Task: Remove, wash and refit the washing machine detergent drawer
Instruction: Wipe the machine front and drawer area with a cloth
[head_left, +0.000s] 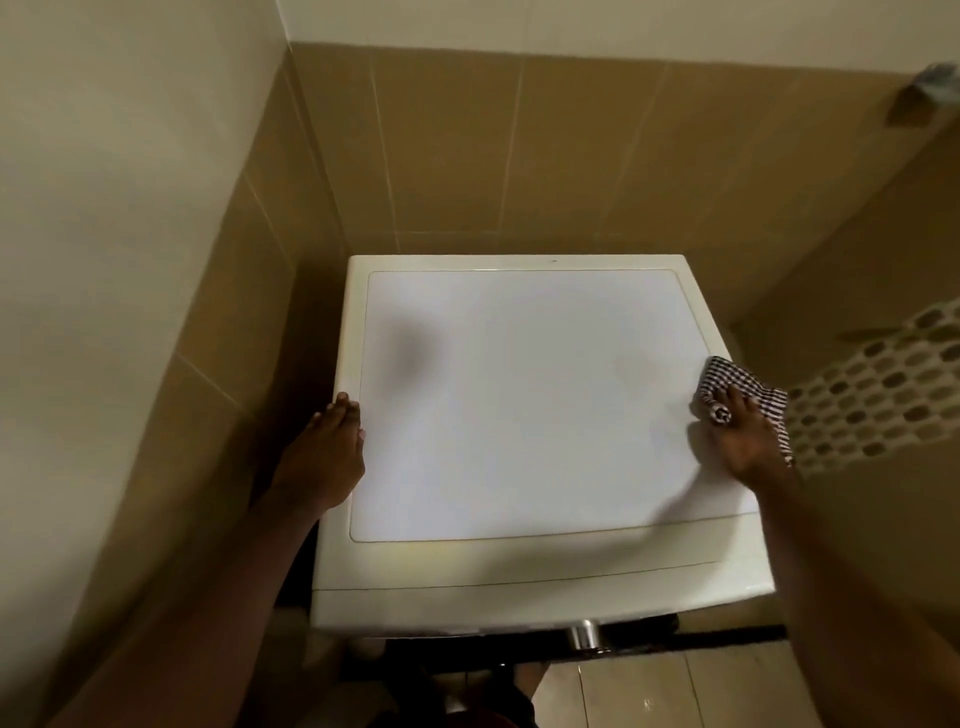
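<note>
I look straight down on the white top of the washing machine (519, 405), which stands in a tiled corner. My left hand (327, 457) rests on its left edge, fingers fairly straight, thumb on the top panel. My right hand (745, 436) presses a black-and-white checked cloth (727, 387) onto the top near the right edge, fingers bunched into the fabric. The machine's front face is hidden from this angle, so the detergent drawer is out of sight; only a silver knob (584, 635) shows below the front edge.
Tan tiled walls close in behind and on the left, with a narrow dark gap along the machine's left side. A white perforated basket (878, 384) stands right of the machine. Tiled floor (675, 691) shows below the front edge.
</note>
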